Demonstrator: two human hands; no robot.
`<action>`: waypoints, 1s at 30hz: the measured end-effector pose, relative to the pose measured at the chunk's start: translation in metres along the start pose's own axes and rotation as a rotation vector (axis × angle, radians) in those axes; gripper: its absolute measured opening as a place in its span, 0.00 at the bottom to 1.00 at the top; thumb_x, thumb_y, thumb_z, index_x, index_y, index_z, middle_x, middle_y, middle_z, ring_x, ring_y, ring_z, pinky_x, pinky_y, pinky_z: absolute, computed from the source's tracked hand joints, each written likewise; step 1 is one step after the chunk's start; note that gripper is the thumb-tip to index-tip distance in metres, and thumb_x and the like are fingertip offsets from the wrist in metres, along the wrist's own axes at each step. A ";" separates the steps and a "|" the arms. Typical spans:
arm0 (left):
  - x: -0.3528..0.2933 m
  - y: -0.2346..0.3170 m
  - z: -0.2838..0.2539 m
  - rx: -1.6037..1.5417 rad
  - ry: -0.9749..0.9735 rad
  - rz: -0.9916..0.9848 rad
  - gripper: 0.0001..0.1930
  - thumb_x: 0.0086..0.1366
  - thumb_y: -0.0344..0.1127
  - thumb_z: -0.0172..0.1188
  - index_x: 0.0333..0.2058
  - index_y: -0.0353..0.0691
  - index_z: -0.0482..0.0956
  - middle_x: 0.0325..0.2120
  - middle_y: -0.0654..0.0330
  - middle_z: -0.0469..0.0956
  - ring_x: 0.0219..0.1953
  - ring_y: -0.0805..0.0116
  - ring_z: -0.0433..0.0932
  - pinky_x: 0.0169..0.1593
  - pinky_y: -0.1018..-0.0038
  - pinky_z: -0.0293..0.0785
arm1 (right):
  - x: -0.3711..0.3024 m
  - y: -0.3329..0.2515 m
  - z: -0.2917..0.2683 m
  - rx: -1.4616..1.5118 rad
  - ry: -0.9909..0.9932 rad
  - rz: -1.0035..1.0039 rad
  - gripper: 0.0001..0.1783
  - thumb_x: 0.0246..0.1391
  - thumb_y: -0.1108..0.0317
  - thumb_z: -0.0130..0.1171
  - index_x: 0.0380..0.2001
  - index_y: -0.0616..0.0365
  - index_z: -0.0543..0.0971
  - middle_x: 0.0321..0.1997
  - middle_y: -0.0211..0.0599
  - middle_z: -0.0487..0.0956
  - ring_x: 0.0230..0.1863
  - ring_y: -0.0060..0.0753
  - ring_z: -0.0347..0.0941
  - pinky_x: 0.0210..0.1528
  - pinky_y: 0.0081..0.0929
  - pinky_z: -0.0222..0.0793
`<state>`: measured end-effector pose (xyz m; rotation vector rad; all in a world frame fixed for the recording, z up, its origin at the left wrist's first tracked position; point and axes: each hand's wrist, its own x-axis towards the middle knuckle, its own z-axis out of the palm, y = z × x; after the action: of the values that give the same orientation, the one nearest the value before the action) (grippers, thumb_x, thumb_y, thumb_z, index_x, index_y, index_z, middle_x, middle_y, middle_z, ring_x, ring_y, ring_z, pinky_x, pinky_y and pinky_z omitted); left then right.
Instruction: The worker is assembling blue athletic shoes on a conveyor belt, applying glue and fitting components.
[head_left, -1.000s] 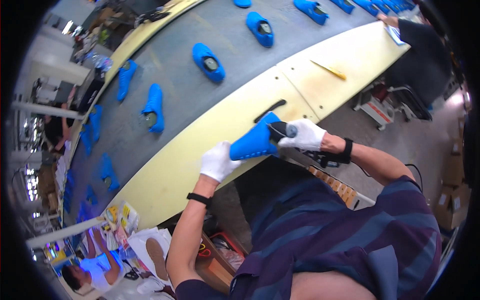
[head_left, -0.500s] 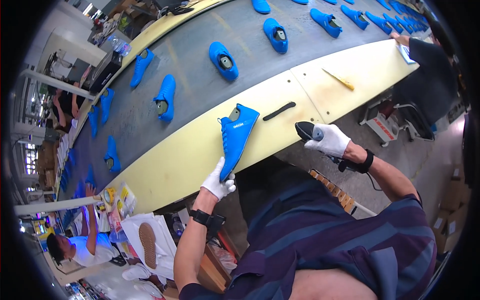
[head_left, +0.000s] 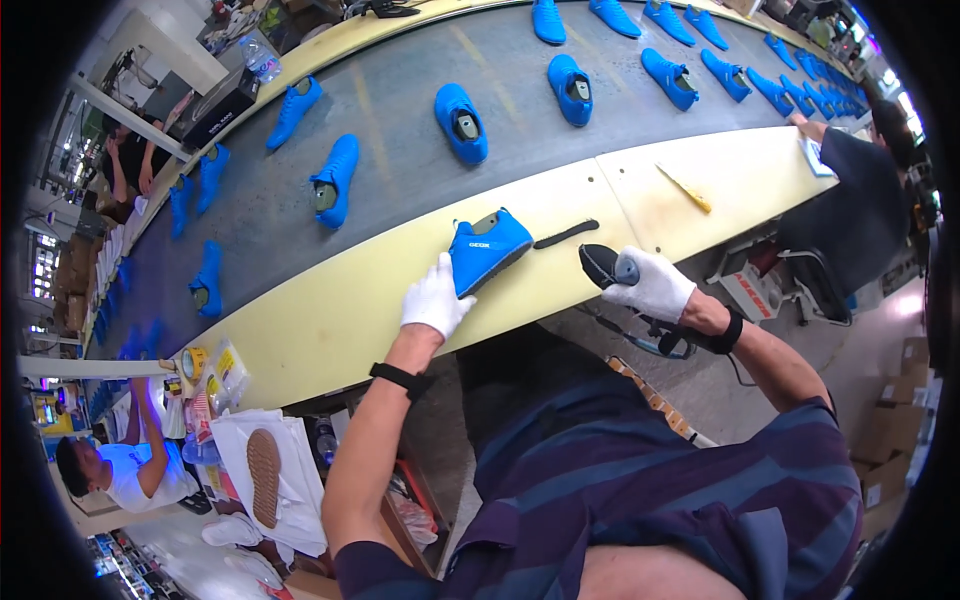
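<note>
Between blue shoe [head_left: 485, 255] and yellow cutter [head_left: 685, 189], a black strip [head_left: 566, 235] interrupts free tabletop [head_left: 648, 195].

From here I cannot see the end of the blue shoe [head_left: 482, 262] covered by the left hand [head_left: 435, 300], nor the part of the black tool [head_left: 597, 264] wrapped inside the right hand [head_left: 655, 285]. The far shoes [head_left: 825, 98] along the belt [head_left: 270, 210] are too small for me to make out singly, and the lower edge cuts off the striped shirt [head_left: 650, 490].
</note>
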<state>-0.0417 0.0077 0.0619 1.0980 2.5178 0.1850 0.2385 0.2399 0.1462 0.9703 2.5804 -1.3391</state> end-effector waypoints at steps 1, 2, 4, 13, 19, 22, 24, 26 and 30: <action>0.001 -0.008 0.002 0.093 0.052 0.159 0.45 0.56 0.52 0.77 0.65 0.37 0.67 0.50 0.46 0.83 0.51 0.46 0.84 0.53 0.53 0.80 | 0.004 0.004 -0.003 -0.028 0.016 -0.038 0.20 0.54 0.59 0.75 0.35 0.64 0.78 0.26 0.42 0.80 0.27 0.30 0.77 0.32 0.33 0.75; 0.004 -0.015 0.005 0.185 0.101 0.325 0.44 0.56 0.50 0.77 0.66 0.38 0.66 0.49 0.48 0.83 0.50 0.48 0.84 0.50 0.54 0.80 | 0.008 0.007 -0.006 -0.053 0.033 -0.069 0.18 0.53 0.62 0.76 0.34 0.62 0.77 0.26 0.40 0.78 0.26 0.28 0.74 0.32 0.32 0.74; 0.010 -0.012 -0.010 0.280 0.049 0.440 0.43 0.56 0.47 0.76 0.66 0.39 0.66 0.48 0.50 0.83 0.49 0.50 0.85 0.50 0.55 0.79 | 0.011 0.002 -0.013 -0.083 0.021 -0.028 0.19 0.53 0.59 0.75 0.33 0.63 0.79 0.25 0.41 0.79 0.26 0.29 0.76 0.32 0.33 0.74; 0.017 -0.004 -0.001 0.423 0.178 0.589 0.35 0.58 0.34 0.71 0.64 0.43 0.69 0.44 0.57 0.80 0.42 0.58 0.82 0.48 0.59 0.72 | 0.058 -0.014 0.005 -0.099 -0.206 0.017 0.22 0.56 0.52 0.73 0.33 0.63 0.81 0.22 0.40 0.82 0.22 0.27 0.81 0.26 0.28 0.76; 0.021 -0.008 0.009 0.435 0.289 0.616 0.30 0.61 0.30 0.63 0.63 0.41 0.70 0.41 0.56 0.77 0.38 0.59 0.79 0.47 0.59 0.70 | 0.107 -0.028 0.034 -0.119 -0.292 0.078 0.26 0.52 0.48 0.73 0.32 0.66 0.86 0.27 0.54 0.84 0.27 0.46 0.84 0.34 0.38 0.79; 0.025 -0.004 0.007 0.440 0.294 0.645 0.30 0.61 0.30 0.63 0.63 0.41 0.70 0.40 0.56 0.76 0.38 0.59 0.78 0.46 0.59 0.70 | 0.119 -0.020 0.039 -0.257 -0.231 -0.048 0.27 0.53 0.46 0.72 0.35 0.65 0.87 0.30 0.56 0.85 0.32 0.51 0.86 0.40 0.40 0.80; 0.025 -0.003 0.002 0.462 0.261 0.659 0.32 0.60 0.30 0.65 0.64 0.41 0.70 0.40 0.56 0.76 0.38 0.59 0.78 0.46 0.59 0.70 | 0.122 -0.016 0.043 -0.330 -0.194 -0.081 0.26 0.52 0.48 0.75 0.32 0.65 0.85 0.27 0.52 0.84 0.29 0.46 0.85 0.35 0.37 0.79; 0.023 -0.001 -0.003 0.381 0.169 0.618 0.38 0.53 0.28 0.72 0.64 0.38 0.69 0.43 0.55 0.78 0.42 0.56 0.80 0.48 0.61 0.71 | 0.119 -0.016 0.040 -0.290 -0.175 -0.064 0.27 0.53 0.47 0.73 0.36 0.65 0.86 0.29 0.54 0.85 0.32 0.50 0.85 0.39 0.40 0.80; 0.020 0.002 -0.005 0.410 0.163 0.637 0.39 0.53 0.29 0.73 0.64 0.38 0.68 0.44 0.54 0.78 0.43 0.56 0.80 0.49 0.60 0.71 | 0.105 -0.003 0.026 -0.268 -0.096 0.018 0.29 0.55 0.46 0.71 0.40 0.67 0.86 0.32 0.57 0.86 0.35 0.54 0.86 0.42 0.42 0.80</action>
<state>-0.0548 0.0233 0.0612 2.1072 2.3049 -0.0853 0.1478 0.2717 0.0963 0.8590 2.5842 -0.9758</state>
